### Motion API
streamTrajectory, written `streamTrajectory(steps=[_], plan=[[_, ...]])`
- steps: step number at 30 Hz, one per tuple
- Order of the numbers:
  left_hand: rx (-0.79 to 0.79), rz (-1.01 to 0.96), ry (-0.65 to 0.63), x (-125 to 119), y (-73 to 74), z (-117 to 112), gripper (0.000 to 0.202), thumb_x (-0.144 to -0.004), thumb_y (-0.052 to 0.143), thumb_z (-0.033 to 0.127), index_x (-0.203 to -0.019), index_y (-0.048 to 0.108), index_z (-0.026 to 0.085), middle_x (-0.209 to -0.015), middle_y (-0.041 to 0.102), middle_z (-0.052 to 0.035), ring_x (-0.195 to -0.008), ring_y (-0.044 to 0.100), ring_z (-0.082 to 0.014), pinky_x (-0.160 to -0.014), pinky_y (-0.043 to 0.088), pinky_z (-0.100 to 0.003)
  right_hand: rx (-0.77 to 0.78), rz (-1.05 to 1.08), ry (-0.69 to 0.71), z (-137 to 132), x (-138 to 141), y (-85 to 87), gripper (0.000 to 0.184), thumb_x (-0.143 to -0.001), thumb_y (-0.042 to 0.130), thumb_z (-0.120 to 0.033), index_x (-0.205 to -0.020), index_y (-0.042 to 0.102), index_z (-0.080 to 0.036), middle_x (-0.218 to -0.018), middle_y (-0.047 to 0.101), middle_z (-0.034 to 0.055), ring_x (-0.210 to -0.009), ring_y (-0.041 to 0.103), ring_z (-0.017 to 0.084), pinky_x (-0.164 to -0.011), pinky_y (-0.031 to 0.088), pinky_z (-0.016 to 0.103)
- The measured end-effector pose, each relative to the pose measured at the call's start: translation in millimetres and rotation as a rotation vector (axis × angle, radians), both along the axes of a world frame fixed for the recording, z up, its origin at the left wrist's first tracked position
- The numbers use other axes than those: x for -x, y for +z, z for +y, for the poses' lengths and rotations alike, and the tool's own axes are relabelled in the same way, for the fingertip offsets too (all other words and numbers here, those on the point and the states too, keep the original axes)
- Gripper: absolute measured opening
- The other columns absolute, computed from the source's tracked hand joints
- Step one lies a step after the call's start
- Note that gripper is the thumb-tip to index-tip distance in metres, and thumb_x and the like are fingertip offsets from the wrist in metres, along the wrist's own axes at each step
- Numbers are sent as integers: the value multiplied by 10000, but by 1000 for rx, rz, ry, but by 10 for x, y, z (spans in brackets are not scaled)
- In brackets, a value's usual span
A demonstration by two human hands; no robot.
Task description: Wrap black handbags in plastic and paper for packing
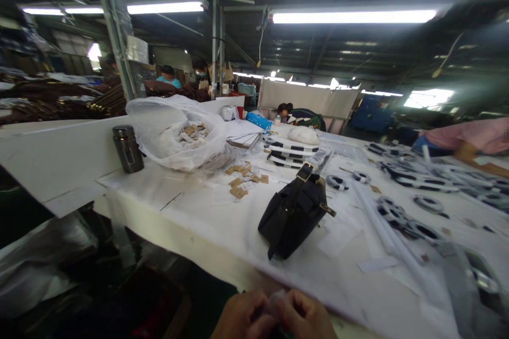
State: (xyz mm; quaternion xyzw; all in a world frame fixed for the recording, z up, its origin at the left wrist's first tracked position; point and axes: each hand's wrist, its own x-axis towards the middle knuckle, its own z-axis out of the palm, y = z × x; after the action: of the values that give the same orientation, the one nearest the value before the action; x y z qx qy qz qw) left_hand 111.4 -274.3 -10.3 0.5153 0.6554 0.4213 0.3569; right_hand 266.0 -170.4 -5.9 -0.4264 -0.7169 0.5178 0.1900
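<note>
At the bottom of the head view, my left hand [242, 315] and my right hand [303, 315] are close together in front of the table edge. The fingers of both pinch a small piece of clear plastic film [276, 304], mostly covered by them. Beyond them a black handbag [294, 212] sits on the white table [199, 206], with a buckled strap lying over its top. Small brown tags [240, 188] are scattered to its left. Further back stands a large clear plastic bag [159, 143] with more tags inside.
A dark metal thermos [128, 149] stands at the left table edge. Black-and-white striped pieces [292, 153] are stacked behind the handbag, and rolled strips [392, 212] lie to the right. A person in a pink top [469, 135] leans over the right side. Papers [244, 132] lie at the back.
</note>
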Motion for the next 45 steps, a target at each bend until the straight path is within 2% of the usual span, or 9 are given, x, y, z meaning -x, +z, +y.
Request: streamTrajectory(steps=[6, 9, 13, 18, 23, 26, 30, 40, 45], plan=[[-24, -75, 134, 129, 117, 1, 344, -894, 478, 452, -715, 571, 174, -659, 534, 12, -634, 467, -137, -595, 331, -239, 102, 149, -54, 88, 112, 410, 403, -773, 654, -560, -872, 738, -178, -774, 701, 42, -767, 628, 216, -706, 495, 286], [-8, -144, 184, 245, 145, -28, 449, -901, 462, 561, -682, 547, 178, -615, 503, 22, -604, 453, -131, -582, 329, -233, 147, 188, -138, 165, 183, 414, 457, -720, 702, -535, -984, 737, -163, -778, 711, 52, -741, 649, 228, -703, 526, 315], [-31, -206, 225, 343, 143, -61, 503, -895, 473, 628, -682, 544, 178, -603, 514, 23, -588, 450, -126, -568, 325, -225, 163, 202, -173, 184, 325, 293, 532, -691, 743, -470, -1110, 697, -146, -711, 665, 9, -615, 632, 193, -572, 527, 298], [-84, -238, 264, 387, 95, -62, 449, -925, 502, 550, -709, 585, 165, -634, 549, 17, -606, 468, -124, -593, 349, -223, 184, 138, -232, 196, 534, 250, 444, -681, 759, -460, -1015, 698, -175, -637, 637, -22, -469, 568, 156, -409, 462, 263], [-135, -211, 270, 438, 93, -66, 403, -927, 526, 474, -720, 638, 147, -651, 567, 12, -619, 472, -117, -602, 350, -216, 91, 135, -260, 231, 659, 436, 349, -685, 741, -537, -697, 679, -194, -522, 579, -30, -428, 499, 121, -380, 405, 226], [-164, -196, 292, 470, 100, -74, 348, -915, 545, 425, -756, 675, 144, -687, 604, 2, -655, 508, -129, -630, 373, -220, 177, 255, -270, 206, 671, 537, 384, -635, 805, -508, -802, 709, -176, -508, 574, -38, -449, 524, 122, -408, 431, 217], [-176, -226, 304, 486, 81, -85, 311, -889, 571, 406, -794, 699, 139, -693, 623, -6, -663, 530, -140, -649, 399, -230, 376, 480, -305, 137, 658, 594, 477, -579, 891, -443, -905, 677, -167, -657, 680, -9, -564, 655, 151, -569, 568, 269], [-189, -232, 274, 477, 11, -99, 321, -882, 593, 432, -803, 720, 148, -726, 642, -17, -679, 544, -149, -672, 424, -237, 452, 631, -284, 108, 630, 804, 413, -584, 916, -370, -830, 650, -172, -666, 699, -10, -585, 692, 160, -612, 608, 286], [-185, -237, 286, 465, -9, -104, 353, -882, 590, 467, -804, 721, 149, -725, 645, -23, -689, 554, -156, -675, 437, -241, 451, 627, -282, 101, 634, 783, 425, -582, 916, -387, -837, 651, -174, -671, 701, -10, -598, 695, 164, -621, 605, 290]])
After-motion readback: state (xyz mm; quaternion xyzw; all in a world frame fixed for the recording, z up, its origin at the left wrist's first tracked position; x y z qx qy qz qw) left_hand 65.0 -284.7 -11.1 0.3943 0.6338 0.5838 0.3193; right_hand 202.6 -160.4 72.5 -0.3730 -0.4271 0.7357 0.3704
